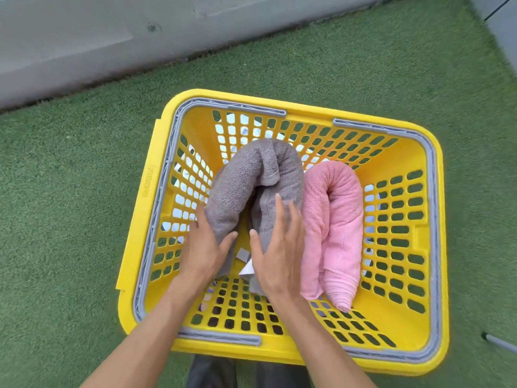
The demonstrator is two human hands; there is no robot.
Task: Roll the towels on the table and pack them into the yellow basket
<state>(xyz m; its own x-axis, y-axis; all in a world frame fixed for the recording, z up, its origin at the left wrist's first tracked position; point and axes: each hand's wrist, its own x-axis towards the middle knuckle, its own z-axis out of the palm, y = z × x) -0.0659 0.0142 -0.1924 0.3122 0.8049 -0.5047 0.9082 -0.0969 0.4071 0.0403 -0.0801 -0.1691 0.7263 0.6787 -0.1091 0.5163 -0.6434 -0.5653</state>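
A yellow basket (293, 354) with grey folded handles stands on green artificial turf. Inside it a rolled grey towel (251, 169) is bent into an upside-down U, and a rolled pink towel (341, 219) is bent the same way to its right. My left hand (204, 253) lies against the left leg of the grey towel, fingers straight and thumb out. My right hand (277, 250) rests with straight fingers on the grey towel's right leg, beside the pink towel. A white label (246, 268) shows between my hands.
Green turf (70, 205) surrounds the basket. A grey concrete wall (84, 37) runs along the top left. A dark thin object (500, 343) lies at the right edge. Dark trousers (212, 373) show below the basket's near rim.
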